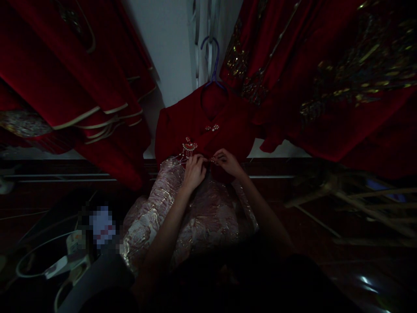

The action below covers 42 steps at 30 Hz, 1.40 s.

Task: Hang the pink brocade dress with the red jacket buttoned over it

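Where the lower front of a short red cloth top w/ a V neck (176,124) comes down to its edge, both bare hands meet, fingertips close together. B/w them sits a small pale beaded fastener (211,160), long axis approx. crosswise, L to R, tho its ends are partly covered by fingers. Right hand (228,163) is nearer: its grip, thumb + index, looks pinched on the fastener, which lies just L of that hand. Left hand (194,171) comes in from the other side, back up, fingers bent, tips just beside the fastener's L end; can't tell if that grip has cloth, fastener or neither, too dark.

Just above the left hand, slightly L, is a fan-shaped gold-and-red brooch w/ hanging bead strands (189,147). Higher up, nr the middle of the top, a pale two-flower beaded clasp (212,128) lies crosswise too, well clear of both hands. Top hangs on a thin purple-blue hanger (215,65). Below, a pale pink brocade skirt w/ metallic sheen (221,217) spreads under the hands; can't tell if it's joined to the top.

Either side: red garments w/ pale piping (107,56) on L, red garments w/ gold sequins (312,108) on R. Low R, a slatted wooden frame (335,184), mostly in shadow.
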Each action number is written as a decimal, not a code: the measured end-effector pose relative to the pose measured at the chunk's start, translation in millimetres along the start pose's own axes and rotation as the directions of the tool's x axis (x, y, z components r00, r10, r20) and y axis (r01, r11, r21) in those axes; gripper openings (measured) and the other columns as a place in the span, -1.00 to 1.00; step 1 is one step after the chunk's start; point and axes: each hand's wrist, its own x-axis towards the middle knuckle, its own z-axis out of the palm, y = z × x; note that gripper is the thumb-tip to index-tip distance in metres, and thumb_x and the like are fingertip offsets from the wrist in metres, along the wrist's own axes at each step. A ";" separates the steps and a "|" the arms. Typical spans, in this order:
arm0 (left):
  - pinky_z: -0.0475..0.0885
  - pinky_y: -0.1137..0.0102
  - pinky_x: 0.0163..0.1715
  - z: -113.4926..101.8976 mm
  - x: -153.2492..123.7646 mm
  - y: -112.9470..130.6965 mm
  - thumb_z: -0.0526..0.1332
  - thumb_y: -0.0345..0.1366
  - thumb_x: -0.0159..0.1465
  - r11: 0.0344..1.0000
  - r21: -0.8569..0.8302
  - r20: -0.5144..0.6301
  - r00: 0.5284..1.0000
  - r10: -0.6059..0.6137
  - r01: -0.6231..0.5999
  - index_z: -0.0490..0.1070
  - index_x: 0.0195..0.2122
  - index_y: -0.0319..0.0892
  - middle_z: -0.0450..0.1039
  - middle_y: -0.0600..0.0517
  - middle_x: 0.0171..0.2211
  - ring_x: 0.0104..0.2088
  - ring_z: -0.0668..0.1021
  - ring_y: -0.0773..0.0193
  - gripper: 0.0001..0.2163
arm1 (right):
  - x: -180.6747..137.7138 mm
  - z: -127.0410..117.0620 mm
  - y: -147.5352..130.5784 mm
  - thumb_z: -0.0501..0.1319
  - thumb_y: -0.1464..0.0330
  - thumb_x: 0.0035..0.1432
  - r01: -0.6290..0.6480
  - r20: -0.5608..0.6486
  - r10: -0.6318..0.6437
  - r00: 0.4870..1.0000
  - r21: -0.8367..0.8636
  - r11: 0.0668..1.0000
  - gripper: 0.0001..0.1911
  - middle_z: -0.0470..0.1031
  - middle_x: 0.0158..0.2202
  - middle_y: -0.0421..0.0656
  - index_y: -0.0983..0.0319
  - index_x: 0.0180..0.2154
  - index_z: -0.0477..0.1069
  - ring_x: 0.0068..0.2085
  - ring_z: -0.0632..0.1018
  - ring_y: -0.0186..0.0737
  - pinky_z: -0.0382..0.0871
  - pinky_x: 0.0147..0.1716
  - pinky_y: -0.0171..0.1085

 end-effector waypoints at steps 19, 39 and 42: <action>0.26 0.12 -0.05 -5.3 -1.0 -31.9 0.03 -0.31 0.31 0.893 0.449 -0.030 0.999 -0.016 0.028 0.43 -0.11 -0.13 0.34 -0.18 -0.11 -0.04 0.35 -0.06 -0.77 | -5.4 -4.7 -32.0 0.30 0.23 0.02 -0.048 0.092 0.036 0.995 0.135 0.990 -0.75 0.46 -0.33 -0.20 0.21 -0.31 0.35 -0.35 0.53 -0.36 0.52 -0.40 -0.34; 0.41 0.44 -0.32 3.1 5.2 -39.3 0.22 -0.39 0.09 0.945 -0.178 0.010 0.961 -0.277 0.274 0.49 -0.31 -0.21 0.56 0.01 -0.37 -0.36 0.58 0.28 -0.86 | -12.3 56.0 -5.7 0.10 0.46 0.15 0.115 -0.043 -0.137 0.990 -0.341 0.933 -0.87 0.49 -0.28 -0.18 0.18 -0.24 0.36 -0.27 0.52 -0.31 0.41 -0.23 -0.31; 0.43 0.43 -0.30 2.6 5.4 -38.0 0.22 -0.39 0.09 0.942 -0.175 -0.006 0.957 -0.290 0.285 0.51 -0.31 -0.22 0.57 -0.01 -0.38 -0.36 0.58 0.27 -0.86 | -13.1 57.2 -6.4 0.11 0.43 0.17 0.111 -0.043 -0.136 0.990 -0.367 0.923 -0.89 0.48 -0.28 -0.18 0.18 -0.23 0.36 -0.28 0.51 -0.31 0.41 -0.24 -0.31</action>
